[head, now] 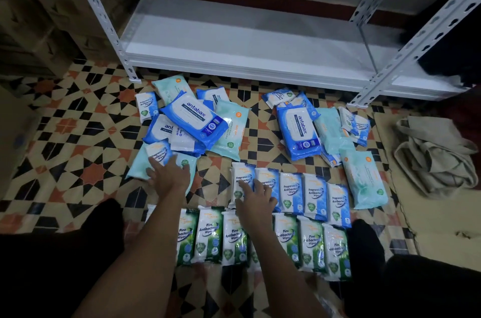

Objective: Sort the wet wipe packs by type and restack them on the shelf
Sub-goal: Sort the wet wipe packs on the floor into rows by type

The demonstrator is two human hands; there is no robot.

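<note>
Wet wipe packs lie on the patterned floor below a white metal shelf (234,39). A row of green Pine packs (209,237) lies nearest me, with a row of blue Fragrance Free packs (315,195) behind it. Two mixed heaps hold blue antabax packs (194,116), pale teal packs (363,178) and small blue packs. My left hand (169,174) reaches with spread fingers onto a small Fragrance Free pack (157,152) at the left heap's near edge. My right hand (256,199) rests with spread fingers on the leftmost pack (240,177) of the blue row.
A crumpled beige cloth bag (437,159) lies on the floor at the right. Cardboard boxes (33,18) stand at the left beside the shelf post. My dark-clothed knees flank the rows at bottom left and bottom right.
</note>
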